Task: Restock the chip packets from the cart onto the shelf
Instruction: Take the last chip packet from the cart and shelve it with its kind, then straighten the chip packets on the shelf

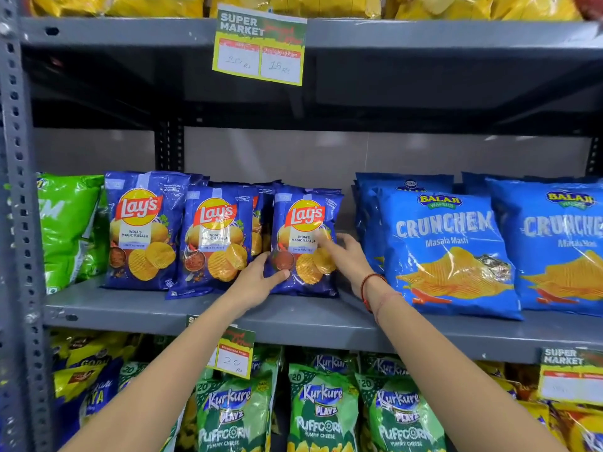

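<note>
Three rows of dark blue Lay's Magic Masala packets stand on the grey middle shelf (130, 308). The rightmost front Lay's packet (301, 223) stands upright between my two hands. My left hand (257, 282) grips its lower left edge, thumb across the front. My right hand (346, 256) rests against its right side, fingers spread on the front and edge. Two more Lay's packets (143, 230) stand to the left, with others behind them. The cart is out of view.
Light blue Balaji Crunchem packets (447, 252) fill the shelf's right part, green packets (65, 230) the left end. Price cards (259, 47) hang from the shelf above. Kurkure Puffcorn packets (323, 409) stand on the shelf below. A perforated grey upright (19, 223) runs down the left.
</note>
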